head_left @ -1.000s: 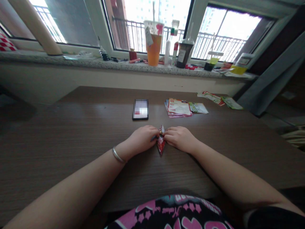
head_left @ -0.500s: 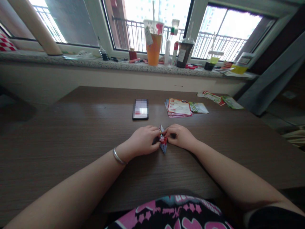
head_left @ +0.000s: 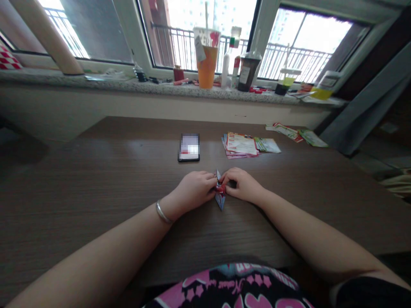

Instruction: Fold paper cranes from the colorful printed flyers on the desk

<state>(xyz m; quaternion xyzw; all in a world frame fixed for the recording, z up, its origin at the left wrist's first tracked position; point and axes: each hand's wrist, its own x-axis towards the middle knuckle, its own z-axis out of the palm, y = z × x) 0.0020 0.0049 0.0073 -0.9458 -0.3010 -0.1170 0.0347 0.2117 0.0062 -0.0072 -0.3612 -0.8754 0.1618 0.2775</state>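
A small folded paper (head_left: 220, 200), pointed at both its near and far ends, is held between my two hands over the brown table (head_left: 128, 239). Printed red and pale grey patches show on it. My left hand (head_left: 195, 188) grips its left side, fingers closed at the middle. From the right, my right hand (head_left: 242, 185) pinches the same paper between thumb and fingers. Fingertips partly hide the middle of the paper. A silver bangle (head_left: 163, 212) circles my left wrist.
Beyond my hands lie a phone (head_left: 189, 147) with a blurred screen and a stack of printed papers (head_left: 241, 143). More leaflets (head_left: 311, 137) are at the far right. On the windowsill (head_left: 105, 80) stand a tall orange drink cup (head_left: 206, 64), a dark cup (head_left: 248, 72) and several bottles.
My left fingers have drawn closer together at the paper's middle, the thumb now tucked nearer. The paper has shifted very slightly toward me. My right hand has hardly moved.
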